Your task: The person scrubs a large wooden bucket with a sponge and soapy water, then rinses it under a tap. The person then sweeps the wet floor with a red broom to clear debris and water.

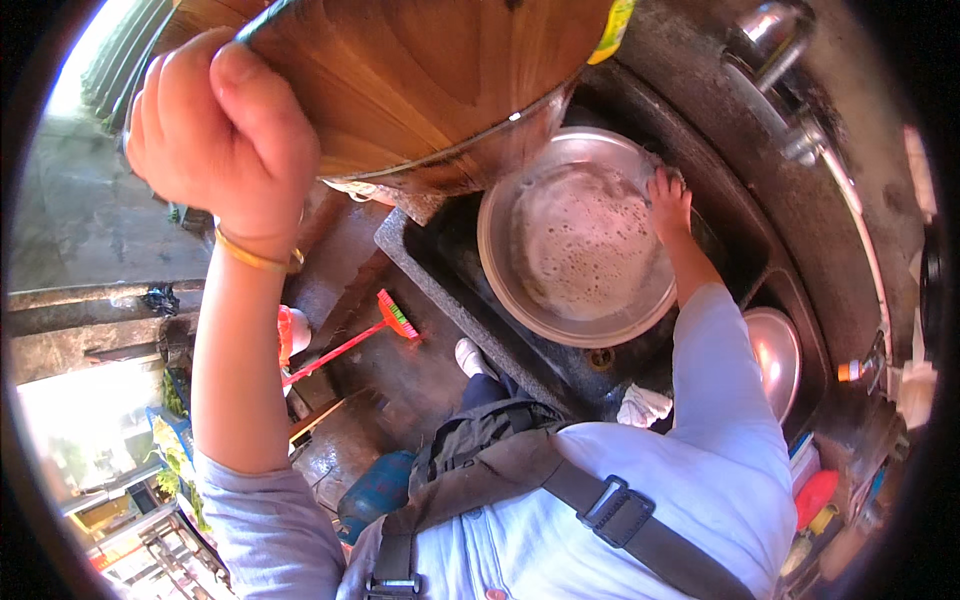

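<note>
A large brown wood-grain board (435, 82) with a curved lower edge and a yellow sticker tilts across the top of the view. My left hand (225, 135), a yellow bangle at its wrist, is closed around the board's left edge. Below the board, a wide metal basin (499, 300) of foamy water (592, 240) stands in a dark stone sink (465, 300). My right hand (670, 202) is at the basin's right rim, fingers somewhat spread. A small greyish thing shows at its fingertips; whether the hand grips it is unclear.
A metal faucet (780, 52) and a pale hose (847, 187) run along the right. A metal bowl (772, 360) sits in the side compartment, and a white cloth (643, 406) lies near the sink's front. On the floor at left are a red-handled broom (394, 315) and a blue container (375, 487).
</note>
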{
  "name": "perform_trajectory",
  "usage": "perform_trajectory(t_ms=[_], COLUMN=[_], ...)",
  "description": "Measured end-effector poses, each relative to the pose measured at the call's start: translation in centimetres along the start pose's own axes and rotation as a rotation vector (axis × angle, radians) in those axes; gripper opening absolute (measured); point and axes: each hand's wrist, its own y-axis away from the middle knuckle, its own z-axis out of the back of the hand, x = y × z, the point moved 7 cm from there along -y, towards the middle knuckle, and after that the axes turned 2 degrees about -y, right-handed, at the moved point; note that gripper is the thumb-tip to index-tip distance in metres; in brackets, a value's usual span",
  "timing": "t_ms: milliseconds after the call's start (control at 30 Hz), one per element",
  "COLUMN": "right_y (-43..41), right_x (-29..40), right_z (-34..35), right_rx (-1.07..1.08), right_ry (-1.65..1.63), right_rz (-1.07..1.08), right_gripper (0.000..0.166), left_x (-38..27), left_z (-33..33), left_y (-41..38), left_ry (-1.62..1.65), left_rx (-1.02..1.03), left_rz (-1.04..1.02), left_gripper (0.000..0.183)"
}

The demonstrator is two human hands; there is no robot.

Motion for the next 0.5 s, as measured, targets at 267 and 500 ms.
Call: perform_trajectory(t_ms=[267,500], right_y=[16.2,9.9], right_x=[10.8,8.7], right_z=[-12.6,-1.1], right_rx=[0.713,0.237], right_ry=[-0.367,-1.69], right_rz=[-0.027,-0.479], right_gripper=[0.034,0.02], left_x=[-1.9,-1.3], left_z=[-0.4,1.9], left_y=[-1.3,-0.6], left_ry=[-0.139,0.003], left_rx=[-0.041,-0.143], left_rz=[0.228,0.179], left_gripper=[0.012,0.014])
